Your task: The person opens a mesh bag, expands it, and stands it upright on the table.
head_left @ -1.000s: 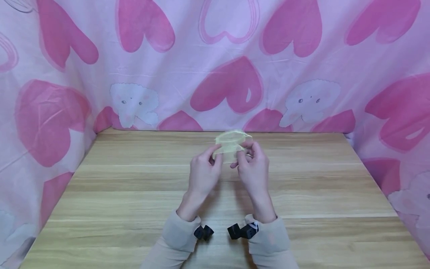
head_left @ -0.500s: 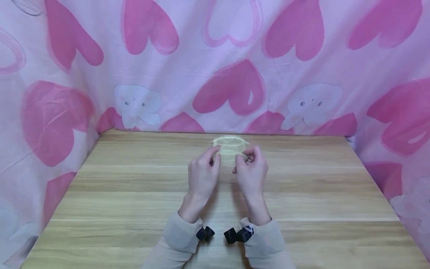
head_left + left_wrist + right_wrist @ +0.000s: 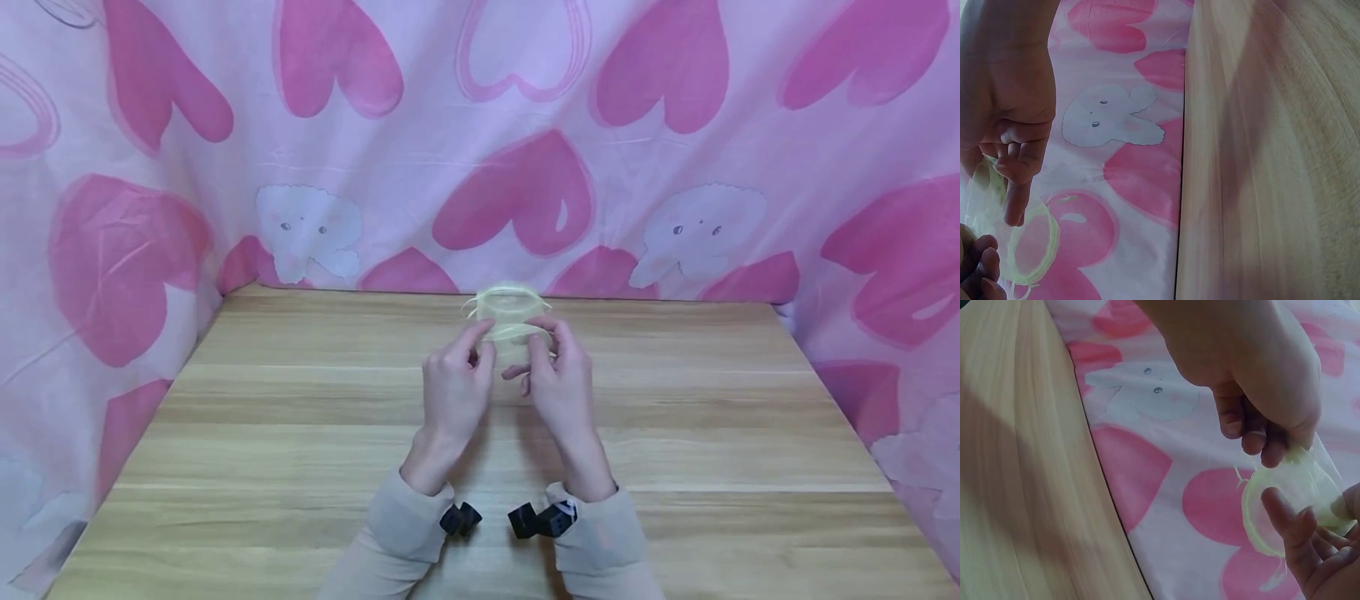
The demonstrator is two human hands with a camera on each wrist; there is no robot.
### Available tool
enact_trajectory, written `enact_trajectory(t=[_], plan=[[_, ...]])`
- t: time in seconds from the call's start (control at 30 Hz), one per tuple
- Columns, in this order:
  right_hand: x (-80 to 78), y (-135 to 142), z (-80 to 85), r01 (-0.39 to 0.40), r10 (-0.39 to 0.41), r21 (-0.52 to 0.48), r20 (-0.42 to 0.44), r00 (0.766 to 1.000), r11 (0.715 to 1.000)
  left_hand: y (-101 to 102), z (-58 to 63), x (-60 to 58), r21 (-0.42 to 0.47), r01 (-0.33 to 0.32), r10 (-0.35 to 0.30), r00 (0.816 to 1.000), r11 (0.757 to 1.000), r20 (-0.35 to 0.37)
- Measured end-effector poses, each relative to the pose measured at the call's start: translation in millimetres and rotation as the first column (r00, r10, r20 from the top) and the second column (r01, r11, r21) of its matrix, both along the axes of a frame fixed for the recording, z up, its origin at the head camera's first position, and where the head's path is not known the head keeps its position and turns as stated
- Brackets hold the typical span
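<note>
A sheer pale yellow-green drawstring pouch (image 3: 513, 310) is held up above the far part of the table, its mouth spread into a ring. My left hand (image 3: 454, 393) pinches its left edge between thumb and index finger. The right hand (image 3: 562, 385) pinches the opposite edge, with other fingers extended underneath. Thin cord ends (image 3: 470, 307) stick out at the pouch's sides. Seen from the left wrist, the pouch's round rim (image 3: 1055, 240) faces away from the hands. From the right wrist, gathered fabric (image 3: 1304, 459) shows at the left hand's fingertips. Nothing can be made out inside the pouch.
The wooden table (image 3: 300, 450) reaches back to a pink heart-patterned curtain (image 3: 405, 192), which also encloses both sides. Small black devices (image 3: 461, 520) sit on the inner sides of both sleeve cuffs (image 3: 600, 525).
The pouch has turned a little between the hands, so its ring-shaped mouth now shows more openly. The right hand's lower fingers have stretched out leftward. Both hands keep their grip.
</note>
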State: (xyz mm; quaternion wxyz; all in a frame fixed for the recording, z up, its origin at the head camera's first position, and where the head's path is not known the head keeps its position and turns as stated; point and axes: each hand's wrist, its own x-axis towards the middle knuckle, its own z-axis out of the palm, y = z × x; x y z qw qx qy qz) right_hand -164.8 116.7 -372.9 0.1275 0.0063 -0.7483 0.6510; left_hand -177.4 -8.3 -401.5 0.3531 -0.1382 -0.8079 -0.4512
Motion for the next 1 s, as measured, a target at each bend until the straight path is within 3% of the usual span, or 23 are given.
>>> enact_trajectory(t=[0.23,0.43,0.53,0.67,0.8,1.0], plan=[[-5.4,3,-14.5,0.109,-0.104,0.033,-0.118,0.988,0.994,2,3.2,2.7,-0.016,0.019,-0.02,0.999,1.0,-0.05],[-5.5,2,-15.3,0.249,-0.217,0.154,-0.194,0.957,0.956,6,2.1,4.3,-0.053,0.014,-0.019,0.995,0.999,-0.099],[-5.9,0,-15.3,0.277,-0.243,0.178,-0.191,0.951,0.944,7,0.5,4.1,-0.05,0.016,-0.021,0.995,0.999,-0.094],[-4.1,0,-10.4,0.224,-0.201,0.151,-0.151,0.968,0.963,6,-1.3,2.9,-0.017,0.033,-0.034,0.997,0.999,-0.064],[-4.8,4,-8.6,0.111,-0.108,0.032,-0.077,0.991,0.993,4,-3.3,1.9,0.01,0.053,-0.053,0.998,0.999,-0.031],[-7.8,8,-10.0,0.061,-0.061,-0.054,0.013,0.998,0.997,6,-4.1,1.4,0.014,0.068,-0.067,0.997,0.998,-0.023]])
